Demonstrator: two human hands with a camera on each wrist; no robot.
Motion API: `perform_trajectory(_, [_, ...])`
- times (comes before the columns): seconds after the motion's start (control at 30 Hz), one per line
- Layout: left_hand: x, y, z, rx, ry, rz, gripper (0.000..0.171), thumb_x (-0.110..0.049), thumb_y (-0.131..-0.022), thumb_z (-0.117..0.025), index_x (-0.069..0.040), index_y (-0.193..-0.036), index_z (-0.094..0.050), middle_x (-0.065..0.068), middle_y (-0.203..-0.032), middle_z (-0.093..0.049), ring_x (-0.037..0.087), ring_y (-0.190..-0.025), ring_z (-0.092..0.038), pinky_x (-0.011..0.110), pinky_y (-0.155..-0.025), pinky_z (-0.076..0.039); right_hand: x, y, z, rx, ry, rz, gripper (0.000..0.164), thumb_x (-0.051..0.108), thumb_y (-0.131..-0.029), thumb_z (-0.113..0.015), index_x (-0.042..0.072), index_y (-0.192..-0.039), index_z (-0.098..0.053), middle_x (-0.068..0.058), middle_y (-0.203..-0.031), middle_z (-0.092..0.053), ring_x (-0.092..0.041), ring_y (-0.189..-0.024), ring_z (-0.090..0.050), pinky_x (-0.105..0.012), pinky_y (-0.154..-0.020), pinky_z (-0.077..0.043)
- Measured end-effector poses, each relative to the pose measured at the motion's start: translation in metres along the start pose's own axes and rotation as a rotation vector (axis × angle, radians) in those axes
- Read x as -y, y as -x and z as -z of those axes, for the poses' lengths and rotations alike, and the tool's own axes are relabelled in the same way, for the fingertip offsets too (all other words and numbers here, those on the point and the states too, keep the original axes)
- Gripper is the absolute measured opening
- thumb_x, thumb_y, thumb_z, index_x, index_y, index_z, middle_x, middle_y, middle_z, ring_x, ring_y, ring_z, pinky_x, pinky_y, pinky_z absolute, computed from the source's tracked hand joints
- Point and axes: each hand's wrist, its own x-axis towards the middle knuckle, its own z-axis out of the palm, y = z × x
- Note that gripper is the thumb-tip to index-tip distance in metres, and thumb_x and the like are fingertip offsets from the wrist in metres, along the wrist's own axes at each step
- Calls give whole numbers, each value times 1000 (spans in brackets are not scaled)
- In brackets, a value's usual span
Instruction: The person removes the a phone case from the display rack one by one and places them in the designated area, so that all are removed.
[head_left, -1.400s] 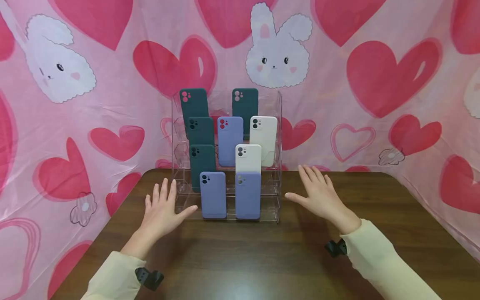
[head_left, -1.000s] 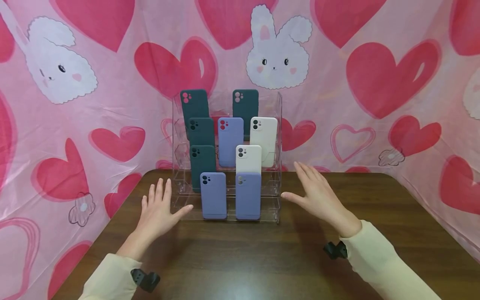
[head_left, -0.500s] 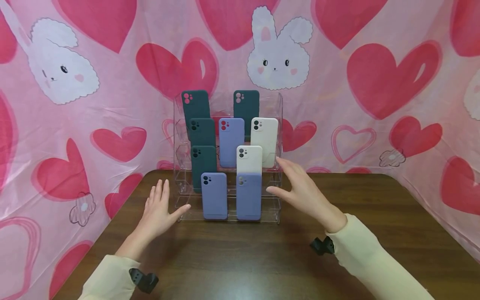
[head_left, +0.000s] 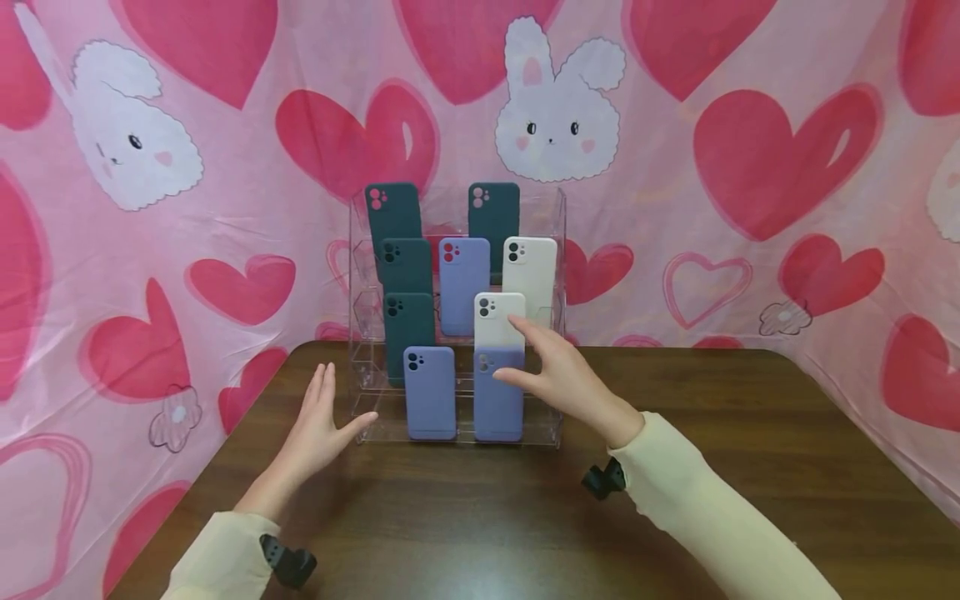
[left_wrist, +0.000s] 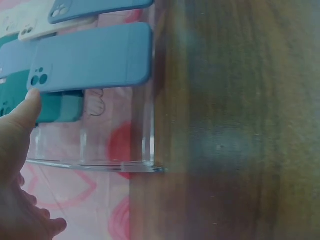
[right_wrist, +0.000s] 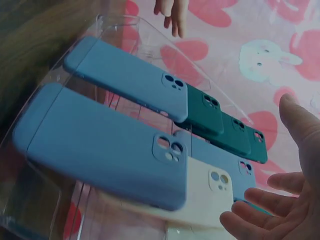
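A clear tiered display stand (head_left: pixel 542 423) holds upright phone cases. On its front tier are two purple phone cases, the left one (head_left: pixel 430 396) and the right one (head_left: pixel 498 421). Behind the right one stands a white phone case (head_left: pixel 489 332), with another white case (head_left: pixel 529 260) higher up. Several dark green cases (head_left: pixel 408 342) and a third purple case (head_left: pixel 464 287) fill other spots. My right hand (head_left: pixel 573 379), thumb and fingers spread, hovers before the right-hand cases; contact cannot be made out. My left hand (head_left: pixel 318 433) is held with straight fingers beside the stand's left side, holding nothing.
The stand sits on a dark brown wooden table (head_left: pixel 465 517). Behind it hangs a pink cloth (head_left: pixel 637 192) printed with hearts and rabbits. Each sleeve carries a small black device, one on the left (head_left: pixel 288 562) and one on the right (head_left: pixel 602 481).
My right hand has moved leftward from beside the stand to in front of its right-hand cases. My left hand has shifted slightly, its fingers closer together. The cases stay in place.
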Motion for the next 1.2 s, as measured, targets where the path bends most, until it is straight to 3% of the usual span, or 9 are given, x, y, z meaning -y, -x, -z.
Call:
perform_trajectory(0.53, [11, -3, -10, 17, 113, 27, 105, -44, -81, -68, 2, -145, 1, 25, -149, -4, 42, -134, -8, 59, -103, -16, 14, -28, -32, 67, -124, -29, 73, 37, -79, -72, 9, -139, -40, -8, -137, -44, -27, -112, -52, -39, -79, -53])
perform_trajectory(0.8, [12, -3, -14, 29, 160, 54, 104, -45, -81, -67, 4, -145, 0, 28, -148, -6, 44, -133, -12, 59, -103, -18, 16, -39, -47, 78, -177, -56, 72, 37, -78, -73, 9, -137, -43, -9, -128, -52, -21, -97, -55, -27, -72, -53])
perform_trajectory(1.03, [14, -4, -17, 58, 214, 104, 104, -48, -82, -64, 0, -146, 3, 26, -149, -8, 48, -128, -22, 57, -99, -27, 15, -46, -57, 97, -181, -84, 70, 34, -79, -73, 8, -137, -44, -8, -128, -53, -18, -89, -57, -23, -62, -52])
perform_trajectory(1.2, [17, -6, -21, 52, 263, 109, 100, -41, -83, -66, -1, -146, 0, 27, -147, -14, 46, -128, -26, 53, -99, -31, 15, -50, -64, 104, -181, -95, 67, 32, -80, -72, 8, -136, -44, -9, -125, -56, -18, -78, -58, -23, -58, -51])
